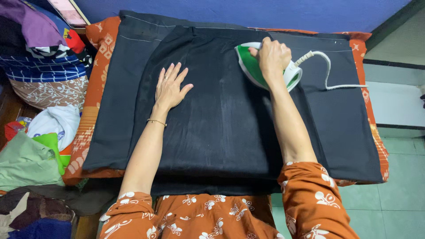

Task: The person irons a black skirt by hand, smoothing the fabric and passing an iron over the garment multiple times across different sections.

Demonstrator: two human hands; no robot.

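Pink flat packet point(67, 9) at upper left, above stacked folded clothes point(42, 53). Right hand point(273, 55) grips green-and-white electric iron point(254, 66) upper centre on black cloth garment point(221, 119); left hand point(170, 86) lies open, flat on it, centre-left.

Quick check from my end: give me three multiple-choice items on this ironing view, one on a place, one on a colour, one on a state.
1. Where does the iron sit?
A. on the floor tiles
B. on the far part of the black garment
C. on the clothes pile

2. What colour is the iron's body?
A. green and white
B. red
C. blue

3. How is the left hand?
A. closed in a fist
B. lifted off the cloth
C. flat, fingers spread on the garment

Answers: 1 B, it rests on the black cloth near the far edge. 2 A, green shell with white trim. 3 C, the palm lies on the cloth while the right hand grips the iron's handle.
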